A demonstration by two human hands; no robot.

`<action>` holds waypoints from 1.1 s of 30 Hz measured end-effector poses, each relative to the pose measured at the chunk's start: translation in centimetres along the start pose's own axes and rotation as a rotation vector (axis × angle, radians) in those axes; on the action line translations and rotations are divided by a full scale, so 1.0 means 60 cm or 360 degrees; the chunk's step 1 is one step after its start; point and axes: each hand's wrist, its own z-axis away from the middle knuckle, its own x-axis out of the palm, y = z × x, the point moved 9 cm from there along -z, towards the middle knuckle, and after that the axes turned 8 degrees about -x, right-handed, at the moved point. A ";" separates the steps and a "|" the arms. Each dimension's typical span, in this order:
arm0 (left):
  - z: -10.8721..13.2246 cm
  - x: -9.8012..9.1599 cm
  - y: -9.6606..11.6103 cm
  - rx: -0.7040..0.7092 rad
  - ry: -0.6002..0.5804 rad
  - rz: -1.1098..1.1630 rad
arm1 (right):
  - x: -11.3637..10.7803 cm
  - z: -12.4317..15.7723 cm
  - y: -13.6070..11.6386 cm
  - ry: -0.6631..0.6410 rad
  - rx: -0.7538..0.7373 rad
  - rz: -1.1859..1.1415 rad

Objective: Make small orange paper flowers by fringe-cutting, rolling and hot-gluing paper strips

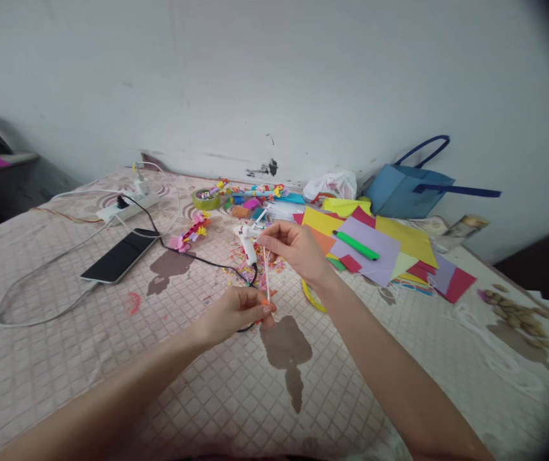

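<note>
Between my two hands runs a thin white string, roughly upright. My left hand is closed at its lower end, pinching a small orange piece that the fingers partly cover. Higher up, my right hand pinches the string's upper end between thumb and fingers. Just behind my hands a white glue gun lies on the table among tiny coloured paper scraps, its black cord trailing left.
Left are a phone and a power strip with cables. Coloured paper sheets with a green marker lie right, near a blue bag. Tape sits behind; loose white string and peanuts lie far right.
</note>
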 end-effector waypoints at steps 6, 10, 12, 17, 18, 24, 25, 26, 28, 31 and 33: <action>0.000 -0.012 -0.003 -0.0018 -0.0007 0.0162 | 0.009 -0.006 -0.023 -0.0012 -0.0050 0.0106; 0.002 -0.017 -0.005 -0.0034 0.0001 0.0270 | 0.023 -0.016 -0.025 -0.0089 -0.0088 0.0177; 0.004 -0.021 -0.008 -0.0037 0.0035 0.0357 | 0.038 -0.020 -0.021 -0.0176 -0.0098 0.0220; 0.021 -0.046 -0.014 0.0042 0.0278 0.0392 | 0.056 0.008 -0.034 -0.0157 -0.0308 0.0646; 0.026 -0.051 -0.014 0.0066 0.0318 0.0382 | 0.052 0.022 -0.035 -0.0080 -0.0321 0.0690; 0.054 -0.066 -0.010 0.0188 0.0545 0.0282 | 0.048 0.130 0.003 0.0098 0.0014 0.0579; 0.058 -0.066 -0.006 0.0216 0.0574 0.0244 | 0.051 0.143 0.006 0.0101 0.0042 0.0528; 0.062 -0.064 -0.002 0.0243 0.0606 0.0192 | 0.054 0.153 0.008 0.0107 0.0065 0.0489; 0.071 -0.062 0.007 0.0286 0.0689 0.0053 | 0.059 0.165 0.009 0.0123 0.0091 0.0426; 0.081 -0.056 0.016 0.0316 0.0780 -0.0171 | 0.062 0.170 0.009 0.0153 0.0116 0.0374; 0.082 -0.052 0.019 0.0321 0.0777 -0.0246 | 0.061 0.171 0.012 0.0163 0.0144 0.0367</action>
